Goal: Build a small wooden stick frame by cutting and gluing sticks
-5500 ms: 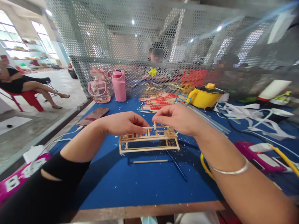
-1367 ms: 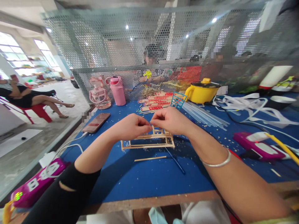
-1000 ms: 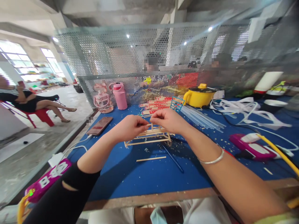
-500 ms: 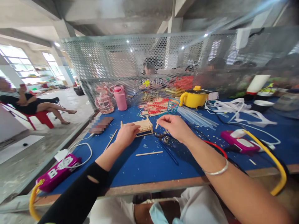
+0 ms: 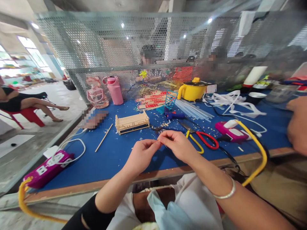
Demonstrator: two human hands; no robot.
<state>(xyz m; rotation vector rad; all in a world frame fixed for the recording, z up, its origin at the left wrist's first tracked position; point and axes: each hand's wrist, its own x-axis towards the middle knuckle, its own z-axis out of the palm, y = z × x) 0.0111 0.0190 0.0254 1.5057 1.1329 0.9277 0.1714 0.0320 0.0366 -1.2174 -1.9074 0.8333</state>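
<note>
My left hand (image 5: 144, 154) and my right hand (image 5: 176, 143) meet at the fingertips above the front of the blue table. Both are pinched around something small that their fingers mostly hide. Behind them, a small wooden stick model (image 5: 132, 122) with raised ends and railings stands untouched. To its left lies a single thin stick (image 5: 104, 137). Dark pliers (image 5: 157, 128) lie just behind my fingertips. A blue glue gun (image 5: 174, 115) rests farther back, beside a teal lattice piece (image 5: 170, 99).
Red-handled scissors (image 5: 207, 140) and a yellow-handled tool (image 5: 196, 143) lie right of my hands. Red-tipped sticks (image 5: 153, 98), clear glue sticks (image 5: 193, 109) and a yellow pot (image 5: 194, 91) stand behind. Purple power strips (image 5: 48, 169) flank the area. Another person's arm (image 5: 297, 124) reaches in at right.
My left hand has let go of the wooden model and joined my right hand nearer the table's front. The view has shifted downward and right. Another person's arm has appeared at right.
</note>
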